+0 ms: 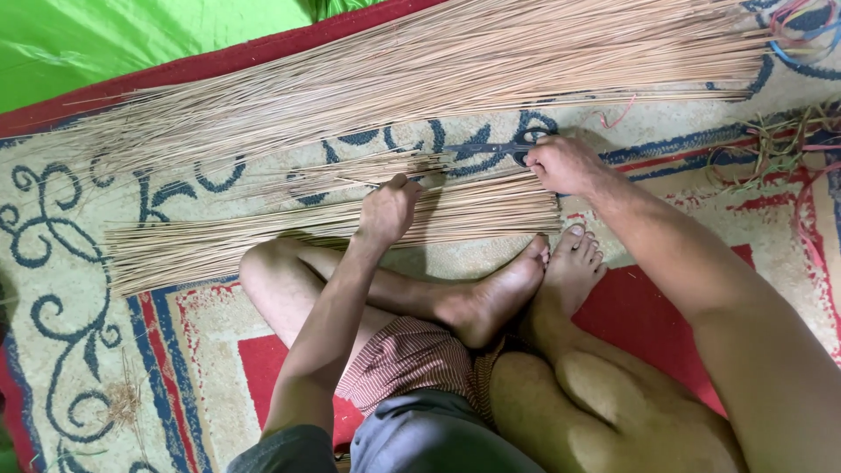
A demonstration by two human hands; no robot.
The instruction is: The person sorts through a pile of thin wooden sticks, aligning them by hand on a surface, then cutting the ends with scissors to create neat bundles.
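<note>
Near bundle of thin sticks [289, 232] lies flat on the patterned rug [70, 289], just in front of my crossed legs, running left-right w/ ends roughly level on the right. My left hand [388, 210] rests on its upper edge, fingers pinched narrow on a few sticks from the small loose batch [368, 168] just beyond. Right hand [565, 164] sits at the bundle's right end, fingers curled down on the stick tips; can't tell if it's gripping any or just pressing. A dark object pokes out beside it, prob. a tool, too hidden to say.

Beyond, toward the rug's far edge, a much bigger pile of long sticks [438, 70] fans out diag. Coloured bands/strings [802, 35] lie at the far right corner, green sheet [131, 39] past the far left edge.

IMO to do this well: keep right hand as a stop so tips stay flush, feed only a few sticks at a time w/ left, lay them parallel, no crossing.
</note>
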